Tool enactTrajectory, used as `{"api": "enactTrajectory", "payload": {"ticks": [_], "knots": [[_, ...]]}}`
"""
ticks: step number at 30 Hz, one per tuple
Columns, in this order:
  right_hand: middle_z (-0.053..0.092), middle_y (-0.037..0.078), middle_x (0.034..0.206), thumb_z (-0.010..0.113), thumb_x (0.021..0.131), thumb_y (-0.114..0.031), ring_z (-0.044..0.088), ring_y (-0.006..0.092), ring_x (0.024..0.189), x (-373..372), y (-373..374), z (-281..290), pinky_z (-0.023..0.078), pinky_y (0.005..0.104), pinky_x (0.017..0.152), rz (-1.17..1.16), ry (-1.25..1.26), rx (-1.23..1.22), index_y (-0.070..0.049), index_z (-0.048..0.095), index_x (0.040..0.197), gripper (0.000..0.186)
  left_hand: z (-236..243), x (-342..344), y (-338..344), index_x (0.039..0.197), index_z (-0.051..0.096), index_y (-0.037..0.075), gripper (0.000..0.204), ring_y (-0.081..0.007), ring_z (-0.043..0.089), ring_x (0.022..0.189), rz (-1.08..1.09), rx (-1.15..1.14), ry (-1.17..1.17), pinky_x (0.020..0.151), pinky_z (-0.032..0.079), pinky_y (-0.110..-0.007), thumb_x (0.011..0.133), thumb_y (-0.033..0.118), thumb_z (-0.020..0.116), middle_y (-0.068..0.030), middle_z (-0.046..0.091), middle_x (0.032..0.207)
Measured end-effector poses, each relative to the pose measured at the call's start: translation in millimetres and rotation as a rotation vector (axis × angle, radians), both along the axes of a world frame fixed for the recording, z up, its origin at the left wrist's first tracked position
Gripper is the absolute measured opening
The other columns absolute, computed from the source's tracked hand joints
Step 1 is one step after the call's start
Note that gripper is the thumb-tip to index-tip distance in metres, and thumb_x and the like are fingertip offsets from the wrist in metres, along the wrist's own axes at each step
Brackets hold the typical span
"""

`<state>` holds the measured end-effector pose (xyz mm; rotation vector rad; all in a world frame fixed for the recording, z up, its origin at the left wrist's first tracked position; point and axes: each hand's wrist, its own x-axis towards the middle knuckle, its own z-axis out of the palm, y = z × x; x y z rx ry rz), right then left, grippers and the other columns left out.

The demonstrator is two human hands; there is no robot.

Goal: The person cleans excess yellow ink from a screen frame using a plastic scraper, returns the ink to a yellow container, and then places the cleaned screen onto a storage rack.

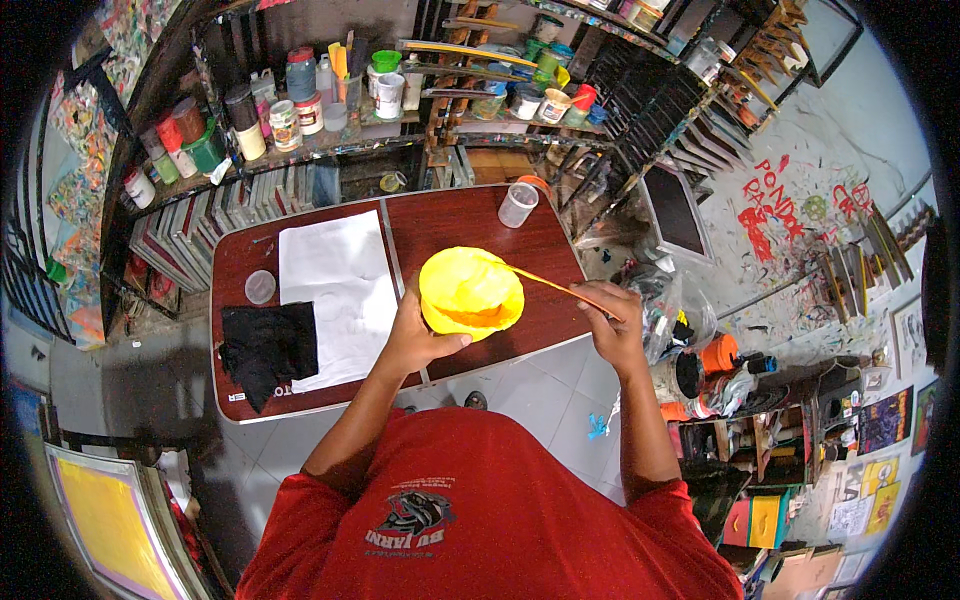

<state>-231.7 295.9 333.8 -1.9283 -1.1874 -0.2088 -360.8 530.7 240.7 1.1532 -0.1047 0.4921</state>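
Observation:
My left hand (415, 335) grips a tub of bright yellow paint (450, 283) from its left side and tilts it above the table. In my right hand (613, 322) is a thin stick (550, 283), pinched by its right end. The stick's far end reaches the tub's upper edge, where thick yellow covers the surface; its tip is hard to make out. Below my hands stands a reddish-brown folding table (430, 222). On it, left of the tub, lies a white sheet (335, 270), with a black cloth (268, 340) overlapping its lower left corner.
A clear plastic cup (518, 204) stands at the table's far right, and a round translucent lid (260, 287) lies at the left. Beyond are shelves of paint jars (285, 125) and stacked frames (190, 235). Bottles and containers (718, 354) crowd the right side.

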Motion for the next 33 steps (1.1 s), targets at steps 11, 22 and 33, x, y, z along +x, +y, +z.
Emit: {"api": "enactTrajectory", "payload": {"ticks": [11, 22, 33], "knots": [[0.065, 0.015, 0.092, 0.058, 0.074, 0.003, 0.062, 0.0287, 0.079, -8, -4, 8, 0.048, 0.0345, 0.071, 0.054, -0.093, -0.064, -0.005, 0.066, 0.100, 0.029, 28, -12, -1, 0.126, 0.033, 0.003, 0.083, -0.0187, 0.046, 0.114, -0.038, 0.004, 0.005, 0.099, 0.036, -0.034, 0.056, 0.002, 0.077, -0.0085, 0.047, 0.119], [0.064, 0.015, 0.081, 0.060, 0.081, -0.007, 0.062, 0.0276, 0.072, 4, -10, 9, 0.047, 0.0317, 0.066, -0.234, -0.250, -0.293, 0.000, 0.063, 0.098, 0.019, 29, -15, -2, 0.126, 0.033, 0.004, 0.085, -0.0192, 0.045, 0.114, 0.015, 0.107, -0.024, 0.100, 0.036, -0.034, 0.056, 0.006, 0.079, -0.0079, 0.046, 0.120], [0.066, 0.013, 0.082, 0.061, 0.085, -0.011, 0.060, 0.0153, 0.073, -18, -6, 1, 0.046, 0.0274, 0.067, -0.266, 0.242, 0.105, 0.003, 0.063, 0.098, 0.020, 14, -5, -2, 0.123, 0.035, 0.004, 0.079, -0.0193, 0.046, 0.111, 0.117, 0.203, 0.023, 0.098, 0.035, -0.033, 0.057, 0.005, 0.078, -0.0081, 0.047, 0.116]]}}
